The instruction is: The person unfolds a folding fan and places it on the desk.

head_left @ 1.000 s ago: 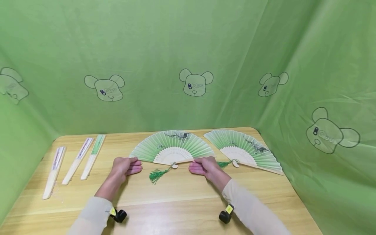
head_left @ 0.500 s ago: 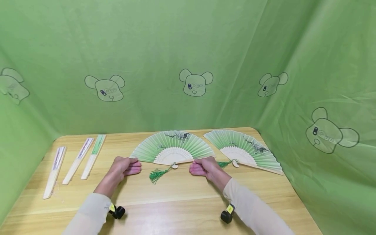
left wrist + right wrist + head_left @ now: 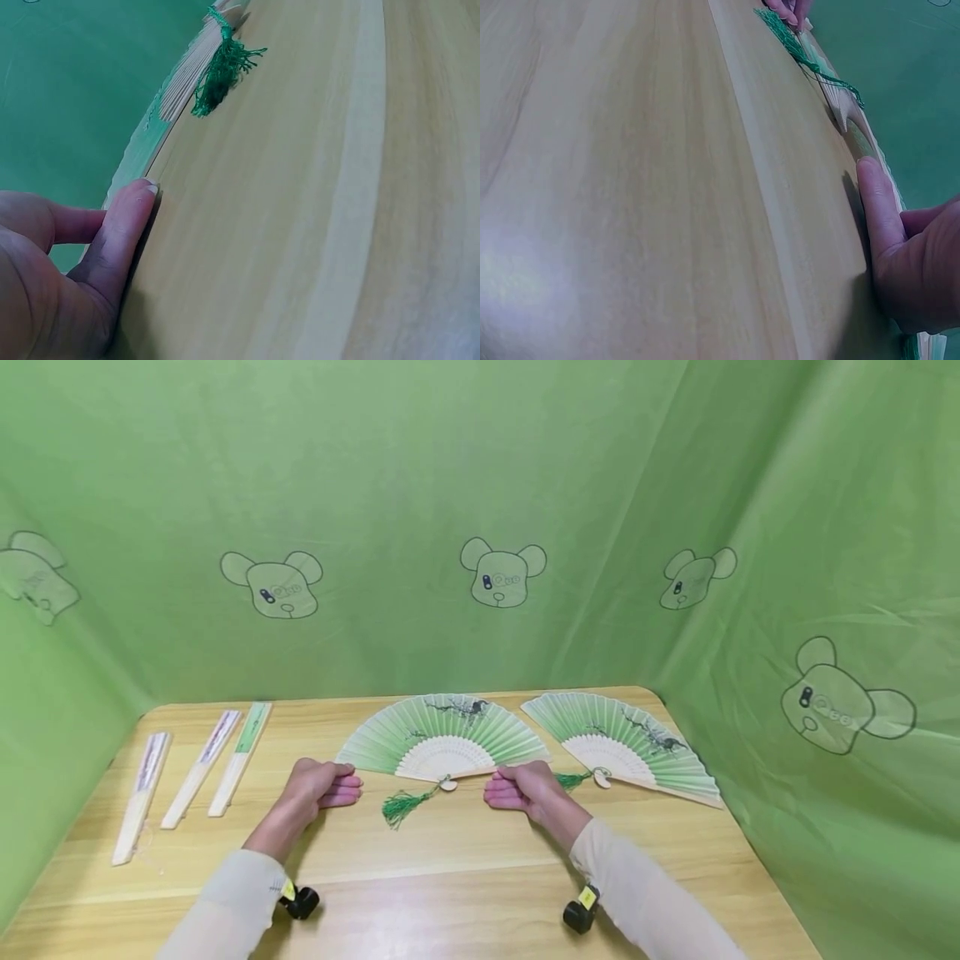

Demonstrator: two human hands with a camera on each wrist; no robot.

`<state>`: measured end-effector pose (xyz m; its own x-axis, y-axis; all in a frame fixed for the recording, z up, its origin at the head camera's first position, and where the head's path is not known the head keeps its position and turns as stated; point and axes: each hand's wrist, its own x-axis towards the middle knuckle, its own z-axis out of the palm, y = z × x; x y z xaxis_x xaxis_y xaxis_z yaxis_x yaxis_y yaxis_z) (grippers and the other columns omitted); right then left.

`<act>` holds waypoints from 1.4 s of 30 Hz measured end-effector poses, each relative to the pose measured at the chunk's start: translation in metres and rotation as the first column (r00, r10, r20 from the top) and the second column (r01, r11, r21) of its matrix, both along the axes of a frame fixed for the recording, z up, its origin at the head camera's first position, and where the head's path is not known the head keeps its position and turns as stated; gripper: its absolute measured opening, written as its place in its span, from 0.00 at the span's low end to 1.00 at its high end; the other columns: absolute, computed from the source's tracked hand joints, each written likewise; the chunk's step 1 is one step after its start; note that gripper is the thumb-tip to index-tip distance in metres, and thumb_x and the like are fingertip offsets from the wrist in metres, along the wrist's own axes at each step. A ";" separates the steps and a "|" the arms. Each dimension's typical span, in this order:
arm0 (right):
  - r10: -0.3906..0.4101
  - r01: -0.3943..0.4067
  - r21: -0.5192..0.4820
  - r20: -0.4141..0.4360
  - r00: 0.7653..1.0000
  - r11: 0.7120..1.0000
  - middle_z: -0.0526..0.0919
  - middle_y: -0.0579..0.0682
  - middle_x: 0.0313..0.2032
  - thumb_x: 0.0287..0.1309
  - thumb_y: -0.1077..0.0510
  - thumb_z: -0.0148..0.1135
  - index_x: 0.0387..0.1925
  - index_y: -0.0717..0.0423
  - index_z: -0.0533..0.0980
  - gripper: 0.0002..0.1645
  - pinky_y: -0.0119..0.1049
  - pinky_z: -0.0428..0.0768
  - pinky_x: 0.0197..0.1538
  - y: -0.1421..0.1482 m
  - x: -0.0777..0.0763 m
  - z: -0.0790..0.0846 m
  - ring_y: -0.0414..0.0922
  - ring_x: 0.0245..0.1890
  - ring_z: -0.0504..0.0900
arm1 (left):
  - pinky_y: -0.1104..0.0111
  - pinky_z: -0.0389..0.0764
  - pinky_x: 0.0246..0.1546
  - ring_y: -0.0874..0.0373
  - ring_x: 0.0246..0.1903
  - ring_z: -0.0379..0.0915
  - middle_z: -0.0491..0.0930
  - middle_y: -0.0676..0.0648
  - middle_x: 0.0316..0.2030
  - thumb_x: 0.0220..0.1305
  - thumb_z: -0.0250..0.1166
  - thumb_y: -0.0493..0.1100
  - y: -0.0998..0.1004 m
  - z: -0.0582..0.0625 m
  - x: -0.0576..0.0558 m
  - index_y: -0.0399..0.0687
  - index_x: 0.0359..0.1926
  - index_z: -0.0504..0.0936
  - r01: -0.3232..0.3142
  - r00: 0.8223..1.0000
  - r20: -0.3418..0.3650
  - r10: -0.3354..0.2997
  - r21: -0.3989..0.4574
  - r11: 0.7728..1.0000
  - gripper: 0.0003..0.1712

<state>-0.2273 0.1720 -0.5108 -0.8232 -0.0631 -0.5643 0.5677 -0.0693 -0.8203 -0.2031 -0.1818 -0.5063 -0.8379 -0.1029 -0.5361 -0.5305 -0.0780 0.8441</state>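
Note:
An open green folding fan (image 3: 450,727) with a dark branch print and pale ribs lies spread on the table in the head view. Its green tassel (image 3: 402,807) hangs toward the near side. My left hand (image 3: 318,793) pinches the fan's left corner between thumb and finger; the left wrist view shows the thumb (image 3: 124,225) along the near edge. With my right hand (image 3: 525,789) I pinch the near edge right of the pivot, its thumb (image 3: 879,199) upright there. A second open green folding fan (image 3: 622,739) lies just right of it, its tassel (image 3: 572,780) partly behind my right hand.
Three folded fans lie at the left: a pale one (image 3: 142,797), another pale one (image 3: 201,770) and a green-topped one (image 3: 240,760). The wooden table (image 3: 420,893) ends at a green curtain (image 3: 390,460) behind and at both sides.
Both hands stay on the middle fan, which has shifted very slightly to the right at its left end. The other fans lie as before.

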 end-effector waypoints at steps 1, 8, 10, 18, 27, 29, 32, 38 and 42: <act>-0.003 0.003 0.001 0.001 1.000 1.000 0.91 0.59 0.29 0.74 0.64 0.55 0.48 0.73 0.78 0.13 0.44 0.96 0.41 0.000 0.000 0.000 0.50 0.27 0.92 | 0.64 0.95 0.34 0.55 0.24 0.89 0.89 0.44 0.25 0.73 0.60 0.34 0.000 0.000 0.000 0.25 0.56 0.78 0.003 1.000 -0.002 -0.003 -0.005 1.000 0.17; 0.001 -0.002 -0.013 -0.018 1.000 1.000 0.91 0.60 0.30 0.74 0.64 0.55 0.49 0.73 0.78 0.14 0.44 0.96 0.41 0.001 0.002 -0.001 0.50 0.27 0.92 | 0.64 0.96 0.34 0.55 0.25 0.89 0.89 0.44 0.26 0.74 0.61 0.35 0.002 -0.002 0.001 0.25 0.56 0.78 0.000 1.000 -0.010 0.000 -0.018 1.000 0.16; 0.005 -0.006 -0.025 -0.027 1.000 1.000 0.91 0.60 0.30 0.75 0.63 0.54 0.48 0.74 0.78 0.14 0.44 0.96 0.41 0.002 0.002 -0.001 0.50 0.27 0.92 | 0.64 0.96 0.34 0.55 0.25 0.89 0.89 0.44 0.26 0.73 0.61 0.35 0.001 -0.002 0.001 0.25 0.55 0.78 -0.001 1.000 -0.011 0.001 -0.018 1.000 0.16; 0.040 -0.042 -0.047 -0.040 0.998 0.998 0.91 0.59 0.29 0.75 0.62 0.54 0.49 0.74 0.78 0.15 0.43 0.96 0.41 0.003 0.001 -0.002 0.49 0.28 0.92 | 0.65 0.95 0.35 0.56 0.25 0.89 0.89 0.44 0.26 0.73 0.61 0.35 0.000 -0.002 0.002 0.24 0.56 0.78 0.000 1.000 -0.021 -0.001 -0.021 1.000 0.17; 0.080 -0.082 -0.079 -0.028 0.996 0.993 0.91 0.59 0.32 0.75 0.62 0.54 0.51 0.73 0.76 0.15 0.44 0.96 0.44 0.008 0.001 -0.003 0.49 0.30 0.92 | 0.65 0.96 0.36 0.56 0.26 0.89 0.89 0.45 0.27 0.74 0.61 0.36 -0.001 -0.001 0.002 0.25 0.58 0.77 0.006 1.000 -0.025 -0.007 -0.005 1.000 0.19; 0.095 -0.097 -0.079 -0.023 0.995 0.992 0.91 0.59 0.33 0.75 0.62 0.55 0.50 0.72 0.76 0.14 0.44 0.96 0.44 0.010 0.002 -0.002 0.49 0.30 0.92 | 0.65 0.96 0.37 0.56 0.26 0.89 0.89 0.45 0.28 0.74 0.61 0.36 -0.001 0.000 0.002 0.26 0.59 0.77 0.004 1.000 -0.022 -0.004 -0.003 1.000 0.19; 0.125 -0.126 -0.072 -0.009 0.992 0.989 0.91 0.58 0.33 0.74 0.61 0.55 0.49 0.70 0.76 0.13 0.43 0.96 0.44 0.012 0.003 0.000 0.49 0.30 0.92 | 0.64 0.96 0.38 0.55 0.27 0.90 0.89 0.44 0.29 0.75 0.60 0.37 -0.002 0.001 0.003 0.26 0.60 0.76 0.001 1.000 -0.011 -0.001 -0.003 1.000 0.19; 0.212 -0.213 -0.026 -0.030 0.977 0.977 0.91 0.58 0.36 0.75 0.59 0.55 0.52 0.70 0.75 0.15 0.44 0.96 0.46 0.015 0.008 0.004 0.48 0.33 0.92 | 0.63 0.96 0.40 0.55 0.29 0.89 0.89 0.43 0.32 0.77 0.56 0.36 -0.006 0.005 0.004 0.25 0.64 0.72 0.029 1.000 -0.005 -0.029 -0.023 0.999 0.22; 0.252 -0.252 0.008 -0.049 0.966 0.968 0.91 0.59 0.40 0.75 0.59 0.56 0.55 0.70 0.74 0.17 0.45 0.95 0.48 0.016 0.008 0.008 0.48 0.35 0.92 | 0.63 0.96 0.39 0.56 0.28 0.88 0.88 0.43 0.33 0.76 0.55 0.35 -0.010 0.007 0.005 0.23 0.64 0.70 0.047 0.999 -0.016 -0.048 -0.049 0.998 0.22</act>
<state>-0.2190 0.1877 -0.5024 -0.8073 -0.2711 -0.5242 0.5258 0.0727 -0.8475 -0.1977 -0.1913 -0.4997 -0.8516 -0.0884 -0.5168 -0.5178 -0.0122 0.8554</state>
